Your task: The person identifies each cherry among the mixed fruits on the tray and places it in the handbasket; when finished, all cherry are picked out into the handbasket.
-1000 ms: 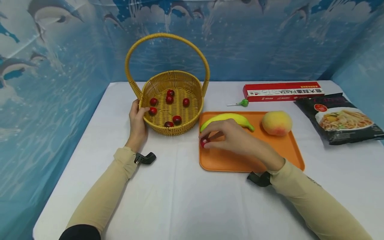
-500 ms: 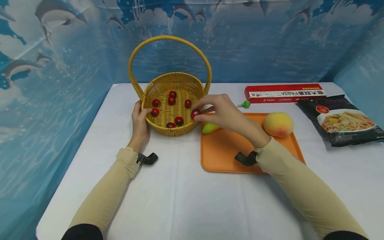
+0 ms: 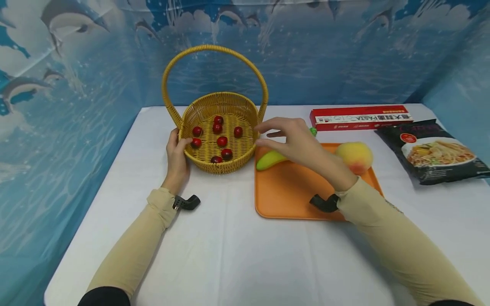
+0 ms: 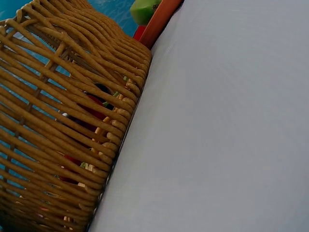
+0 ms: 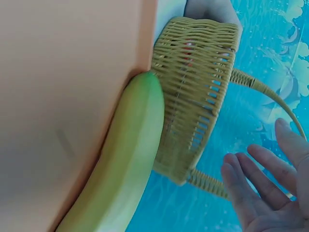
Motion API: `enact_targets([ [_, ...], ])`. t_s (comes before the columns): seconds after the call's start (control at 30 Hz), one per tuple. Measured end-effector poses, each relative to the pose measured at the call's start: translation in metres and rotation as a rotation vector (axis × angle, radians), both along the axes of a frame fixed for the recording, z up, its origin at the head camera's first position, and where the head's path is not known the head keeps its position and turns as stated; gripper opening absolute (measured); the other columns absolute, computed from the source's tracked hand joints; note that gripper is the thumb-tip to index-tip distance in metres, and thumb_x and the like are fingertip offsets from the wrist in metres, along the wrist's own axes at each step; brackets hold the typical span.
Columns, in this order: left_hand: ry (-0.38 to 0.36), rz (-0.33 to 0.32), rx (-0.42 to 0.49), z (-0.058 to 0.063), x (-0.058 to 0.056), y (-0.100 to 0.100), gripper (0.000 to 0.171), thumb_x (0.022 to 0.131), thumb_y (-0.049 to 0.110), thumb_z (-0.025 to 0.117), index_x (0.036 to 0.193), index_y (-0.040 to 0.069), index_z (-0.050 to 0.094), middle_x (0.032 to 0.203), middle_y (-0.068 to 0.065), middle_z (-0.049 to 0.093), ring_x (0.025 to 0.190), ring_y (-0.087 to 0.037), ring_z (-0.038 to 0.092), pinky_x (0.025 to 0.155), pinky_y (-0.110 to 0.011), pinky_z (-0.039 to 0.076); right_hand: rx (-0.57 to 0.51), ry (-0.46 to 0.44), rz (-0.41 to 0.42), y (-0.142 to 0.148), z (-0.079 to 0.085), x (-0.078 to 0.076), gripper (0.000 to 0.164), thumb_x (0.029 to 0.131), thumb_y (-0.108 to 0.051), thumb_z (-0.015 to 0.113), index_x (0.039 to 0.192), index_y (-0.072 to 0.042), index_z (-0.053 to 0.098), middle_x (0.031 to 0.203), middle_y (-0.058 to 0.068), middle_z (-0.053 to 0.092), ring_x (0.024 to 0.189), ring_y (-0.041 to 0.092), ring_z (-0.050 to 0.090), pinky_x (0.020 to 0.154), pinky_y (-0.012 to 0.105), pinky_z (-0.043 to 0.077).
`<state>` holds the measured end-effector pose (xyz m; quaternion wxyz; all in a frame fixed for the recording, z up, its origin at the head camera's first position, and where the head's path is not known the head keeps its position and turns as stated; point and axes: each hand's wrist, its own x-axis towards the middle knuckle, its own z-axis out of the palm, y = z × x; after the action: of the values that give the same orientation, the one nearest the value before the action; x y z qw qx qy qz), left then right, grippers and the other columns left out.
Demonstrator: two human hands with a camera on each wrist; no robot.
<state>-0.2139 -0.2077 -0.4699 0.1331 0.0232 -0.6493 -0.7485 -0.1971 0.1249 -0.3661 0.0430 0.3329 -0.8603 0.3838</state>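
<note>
A yellow wicker basket (image 3: 218, 166) with a tall arched handle stands at the back left, several dark red cherries (image 3: 222, 141) lying on its floor. My left hand (image 3: 177, 158) grips its left rim, thumb over the edge and fingers outside. In the left wrist view only the woven side (image 4: 72, 111) shows, not the hand. My right hand (image 3: 296, 138) hovers by the basket's right rim, fingers apart and holding nothing. Beneath it a banana (image 3: 271, 160) lies on an orange tray (image 3: 283, 204), partly covered by the hand; the right wrist view shows the banana (image 5: 125, 154) close up.
A peach (image 3: 354, 157) sits on the tray's right part. Behind the tray are a green lollipop (image 3: 313, 131), mostly hidden, and a red pasta box (image 3: 361, 118). A black noodle packet (image 3: 434, 153) lies at the right. A blue dolphin-print curtain (image 3: 298, 63) backs the table.
My right hand has carried a cherry from the tray to the basket and let it go; it lies among the others. The hand has drawn back slightly rightward. My left hand stays at the rim.
</note>
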Motion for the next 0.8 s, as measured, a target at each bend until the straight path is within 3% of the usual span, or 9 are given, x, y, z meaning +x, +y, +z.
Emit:
enact_targets([
  [0.53,-0.006,-0.011,-0.025,-0.001,-0.002,0.002,0.061,0.093,0.015,0.053,0.154,0.01,0.047,0.16,-0.007,0.046,0.15,-0.019,0.042,0.127,-0.035,0.031,0.161,0.133,-0.172,0.083,0.005,0.053,0.042,0.092,-0.021,0.082,0.133,-0.018,0.073,0.129,0.001,0.075,0.111,0.026,0.074,0.096,0.052,0.059],
  [0.8,-0.035,-0.004,-0.021,-0.003,0.002,-0.005,0.059,0.095,0.016,0.052,0.153,0.011,0.048,0.159,-0.005,0.047,0.148,-0.018,0.043,0.126,-0.033,0.032,0.182,0.15,-0.293,0.122,-0.002,0.069,0.05,0.088,-0.018,0.085,0.136,-0.018,0.071,0.135,0.009,0.071,0.129,0.036,0.062,0.102,0.067,0.049],
])
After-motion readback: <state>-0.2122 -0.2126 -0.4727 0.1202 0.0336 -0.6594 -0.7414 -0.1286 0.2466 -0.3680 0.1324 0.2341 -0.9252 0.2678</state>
